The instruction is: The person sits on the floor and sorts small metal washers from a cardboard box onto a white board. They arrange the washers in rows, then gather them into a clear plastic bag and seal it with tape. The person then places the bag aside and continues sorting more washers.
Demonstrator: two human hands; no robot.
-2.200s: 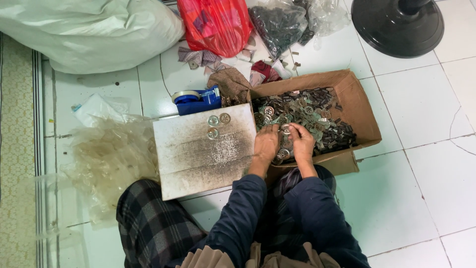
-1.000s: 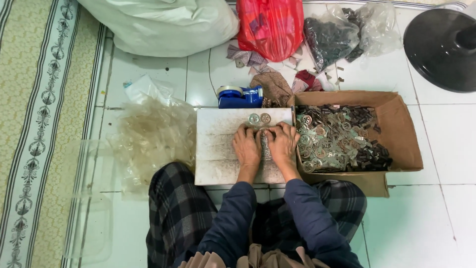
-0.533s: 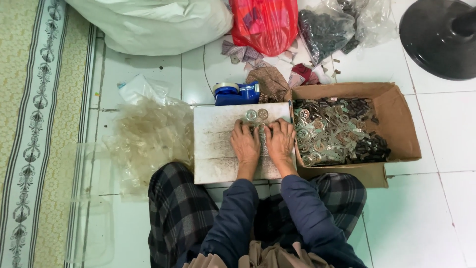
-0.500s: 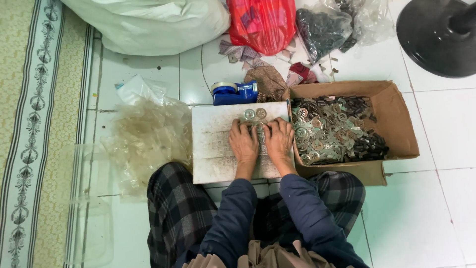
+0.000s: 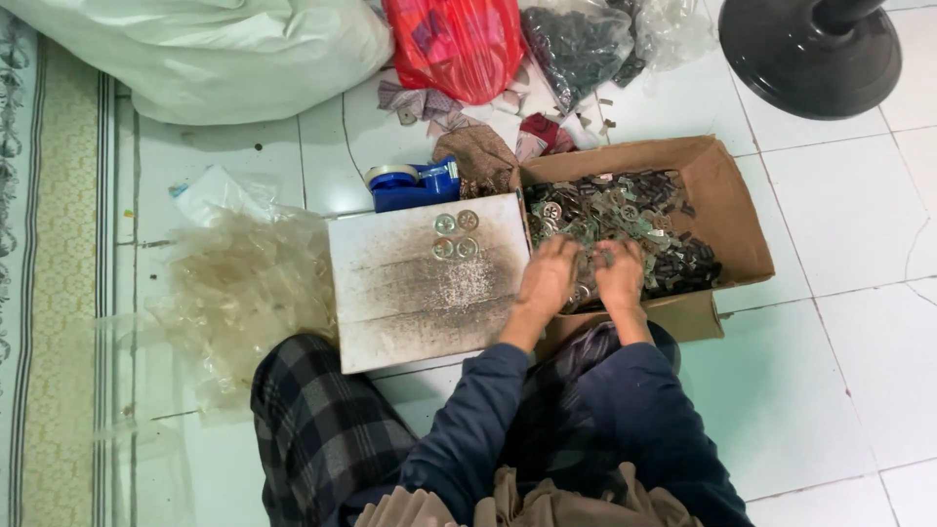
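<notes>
White floor tiles surround the cardboard box [image 5: 727,210], where left hand [image 5: 549,278] and right hand [image 5: 622,276], fingers curled, pinch at small, stiff, probably light metal pieces [image 5: 625,210], best gripped by their edges

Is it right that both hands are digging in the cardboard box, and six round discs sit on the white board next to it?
Not quite. The head view shows four round discs on the white board, not six. Both the left hand and right hand are indeed in the cardboard box.

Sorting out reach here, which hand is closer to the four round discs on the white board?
Left. The left hand lies just right of the discs; the right hand sits farther right, inside the cardboard box.
</notes>
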